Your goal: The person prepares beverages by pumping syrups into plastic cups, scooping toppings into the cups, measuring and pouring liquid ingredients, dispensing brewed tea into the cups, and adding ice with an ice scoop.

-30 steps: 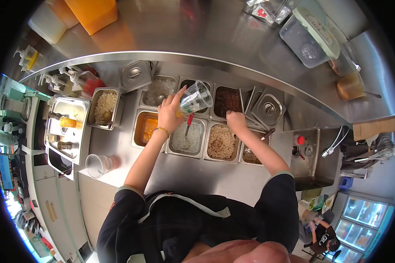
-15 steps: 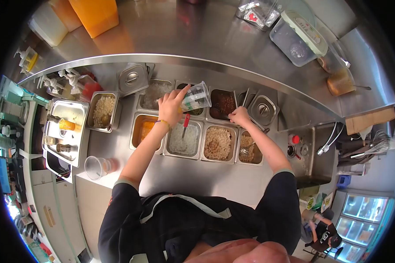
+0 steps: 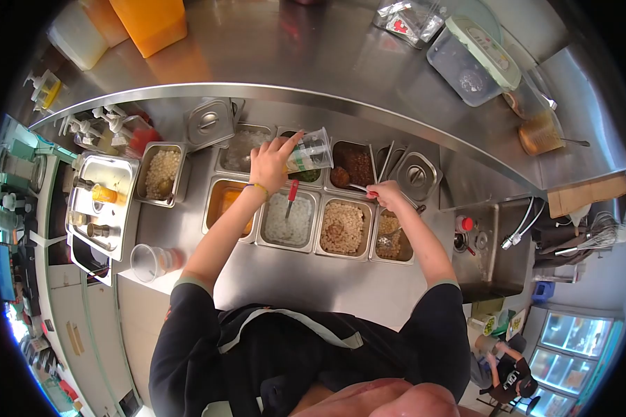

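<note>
My left hand [image 3: 268, 168] is wrapped around a clear plastic cup [image 3: 314, 150] with a printed side. It holds the cup tilted, mouth to the right, above the back pans. In my right hand [image 3: 388, 195] is the red handle of a spoon [image 3: 358, 187]. Its bowl lies at the left side of a steel pan of dark red beans [image 3: 360, 164] and carries a dark red heap. In front sit pans of whitish translucent pieces [image 3: 285, 226], pale beige pieces [image 3: 343, 229] and tan beans [image 3: 389, 229]. Another red-handled utensil [image 3: 292, 198] rests in the whitish pan.
A pan of orange contents [image 3: 224, 205] sits under my left forearm. Left of it are a pan of pale balls [image 3: 163, 170], a steel tray [image 3: 122, 170] and a clear cup [image 3: 147, 263]. Overhead runs a steel shelf [image 3: 278, 59]. A sink [image 3: 502, 243] and another person [image 3: 511, 375] are right.
The spoon's bowl has come up into sight at the pan's left, heaped with beans, and its red handle now shows. The cup stays nearly in place.
</note>
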`<state>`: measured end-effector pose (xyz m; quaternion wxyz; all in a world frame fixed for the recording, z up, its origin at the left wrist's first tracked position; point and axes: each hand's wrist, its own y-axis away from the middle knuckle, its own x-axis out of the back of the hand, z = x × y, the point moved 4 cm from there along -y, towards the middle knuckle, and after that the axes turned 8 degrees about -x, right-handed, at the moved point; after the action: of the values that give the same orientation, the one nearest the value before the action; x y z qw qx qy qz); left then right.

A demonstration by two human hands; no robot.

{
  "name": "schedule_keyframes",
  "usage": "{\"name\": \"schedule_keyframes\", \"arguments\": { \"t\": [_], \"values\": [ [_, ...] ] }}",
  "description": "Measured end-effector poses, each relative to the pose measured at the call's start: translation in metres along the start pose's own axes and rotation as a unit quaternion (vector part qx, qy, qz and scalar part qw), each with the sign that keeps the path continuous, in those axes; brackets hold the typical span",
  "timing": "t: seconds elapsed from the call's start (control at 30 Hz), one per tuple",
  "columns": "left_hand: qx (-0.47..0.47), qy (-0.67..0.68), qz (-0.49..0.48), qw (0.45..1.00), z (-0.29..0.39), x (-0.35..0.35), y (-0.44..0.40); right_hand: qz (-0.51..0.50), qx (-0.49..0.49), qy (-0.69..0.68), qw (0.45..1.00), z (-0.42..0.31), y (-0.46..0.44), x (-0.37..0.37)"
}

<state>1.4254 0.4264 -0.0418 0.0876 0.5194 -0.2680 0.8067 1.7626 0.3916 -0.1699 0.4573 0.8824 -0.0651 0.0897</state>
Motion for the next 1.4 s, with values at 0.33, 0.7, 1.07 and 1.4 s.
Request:
{"name": "schedule_keyframes", "arguments": {
  "t": [0.33, 0.7, 1.07, 1.4],
  "values": [
    [-0.024, -0.065, -0.069, 0.995, 0.000, -0.023, -0.008, 0.045, 0.092, 0.002, 0.995, -0.048, 0.029, 0.037],
    [-0.015, 0.022, -0.100, 0.995, 0.036, -0.073, -0.046, 0.249, 0.516, 0.363, 0.735, -0.119, 0.152, -0.002],
    [0.070, 0.345, 0.024, 0.936, 0.029, -0.095, -0.042, 0.344, 0.677, 0.453, 0.468, -0.105, 0.207, -0.019],
    [-0.064, 0.371, 0.213, 0.902, -0.003, -0.078, -0.022, 0.337, 0.498, 0.212, 0.770, -0.089, 0.152, -0.002]
  ]
}}
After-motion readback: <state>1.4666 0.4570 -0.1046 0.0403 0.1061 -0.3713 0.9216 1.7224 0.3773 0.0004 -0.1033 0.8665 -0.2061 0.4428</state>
